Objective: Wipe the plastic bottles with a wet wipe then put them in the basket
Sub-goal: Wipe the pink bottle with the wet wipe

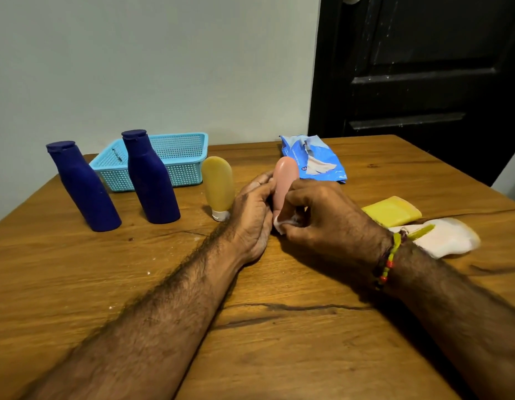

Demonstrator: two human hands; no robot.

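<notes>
A pink plastic bottle [284, 177] stands upright at the table's middle, and my left hand [252, 215] grips its left side. My right hand [322, 215] pinches a crumpled white wet wipe [282, 223] against the bottle's lower part. Two dark blue bottles [83, 189] [151, 180] stand at the left. A yellow tube bottle [217, 186] stands on its white cap beside my left hand. The light blue mesh basket [178, 157] sits behind them with nothing visible inside. At the right lie a yellow bottle [391, 210] and a whitish bottle [440, 238].
A blue pack of wet wipes [314, 157] lies open behind the pink bottle. The wooden table [279, 327] meets a pale wall at the back. A dark door [423, 67] stands at the back right, past the table's corner.
</notes>
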